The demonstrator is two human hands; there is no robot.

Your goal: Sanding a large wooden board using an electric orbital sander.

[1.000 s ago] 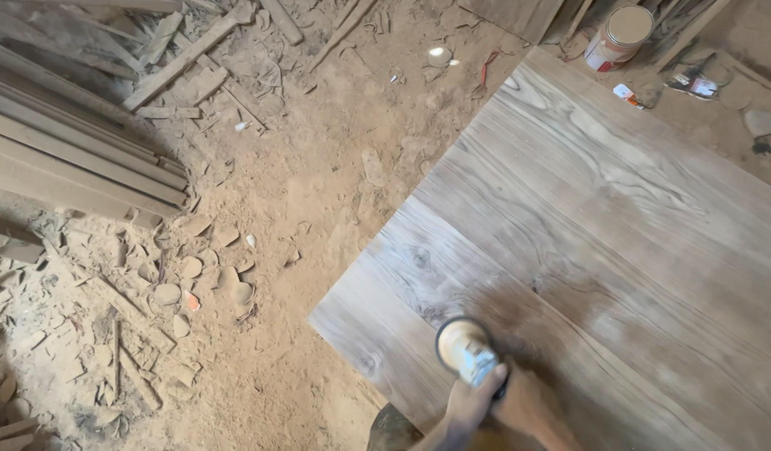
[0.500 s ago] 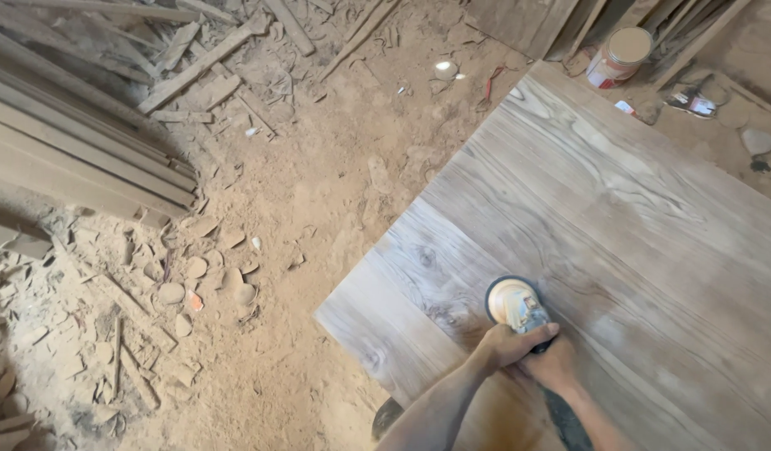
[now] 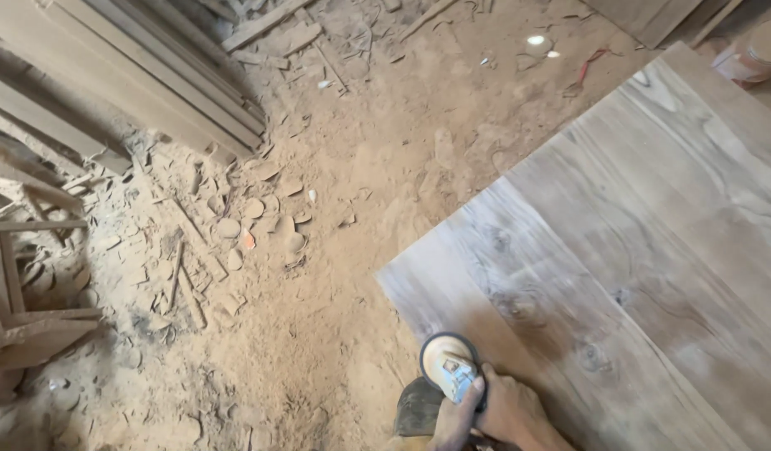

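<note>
A large wooden panel (image 3: 653, 217) with strong grain lies flat and fills the right side of the view. A round disc sander (image 3: 446, 366) rests on its near left edge, close to the corner. Both hands grip the sander's body just behind the disc. My left hand (image 3: 452, 418) wraps its left side. Beside it, my right hand (image 3: 515, 411) covers the rear, hiding the handle. A dark rounded shape (image 3: 415, 409), perhaps my foot, shows under the panel's edge.
The floor (image 3: 335, 276) is thick with sawdust, wood chips and small offcuts. Long planks (image 3: 135, 75) are stacked at the upper left. A wooden frame (image 3: 18, 276) stands at the far left. A can (image 3: 757, 50) sits at the top right corner.
The sander and both hands have slid back toward the panel's near left edge. The view has shifted left, so the panel sits farther right in the picture.
</note>
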